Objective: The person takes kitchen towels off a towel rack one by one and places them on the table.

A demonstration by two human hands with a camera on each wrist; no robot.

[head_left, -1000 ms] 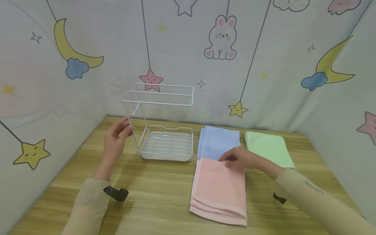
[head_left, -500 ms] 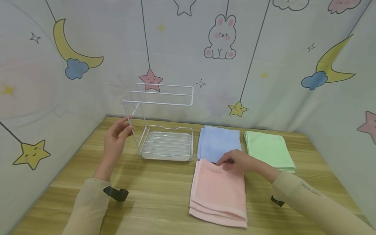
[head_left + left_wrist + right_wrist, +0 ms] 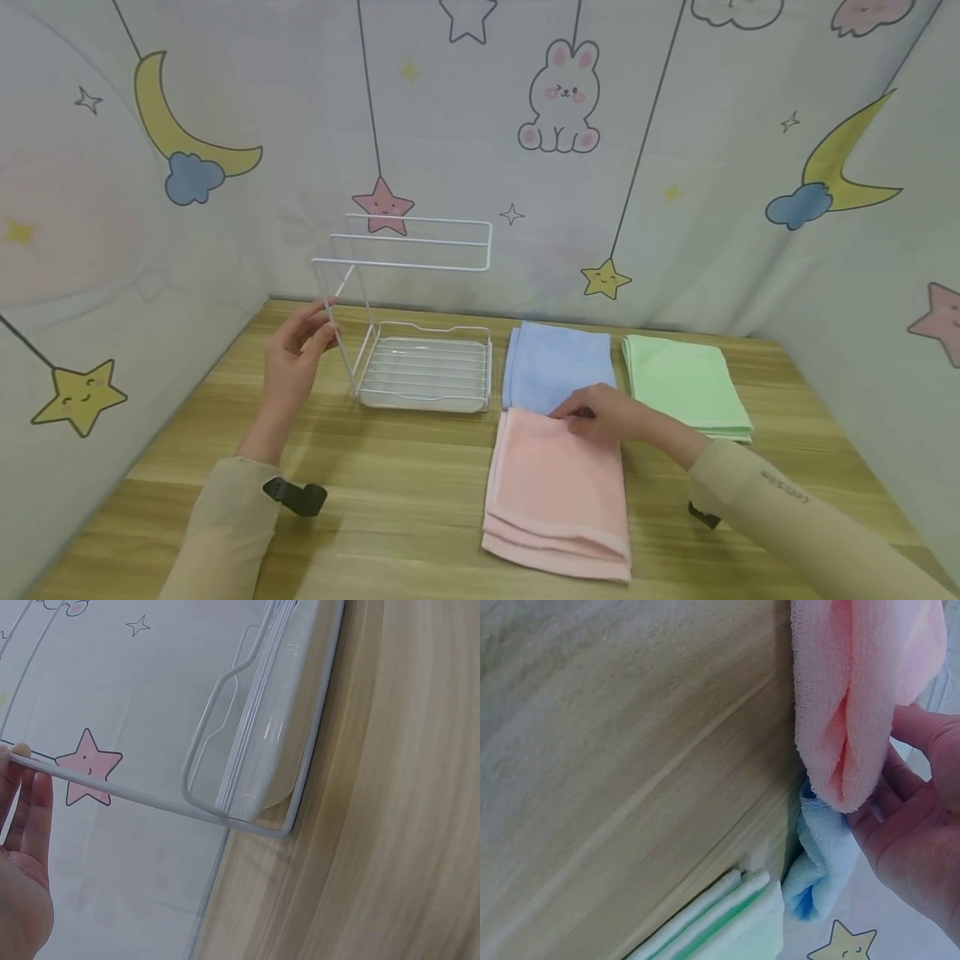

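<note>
My left hand [image 3: 294, 346] grips the left upright of a white wire rack [image 3: 401, 266]; in the left wrist view, the fingers [image 3: 39, 817] bend round that wire. A pale tray [image 3: 426, 406] sits in the rack's base. On the right, my right hand [image 3: 607, 412] pinches the far edge of a folded pink towel [image 3: 558, 483]. That towel lies flat, its loose layers facing me. Its far edge meets a folded blue towel [image 3: 558, 362]. In the right wrist view, thumb and fingers are at the pink towel's [image 3: 847, 690] folded edge; some fingertips are hidden behind it.
A folded green towel [image 3: 686, 379] lies right of the blue one, beyond my right wrist. The wooden table [image 3: 390, 500] meets a printed cloth wall [image 3: 450, 125] at the back and both sides. The rack's top bars overhang its base.
My right hand has slid a little left and toward me along the pink towel's far edge. Its near edge has shifted slightly. The left hand and rack stay put.
</note>
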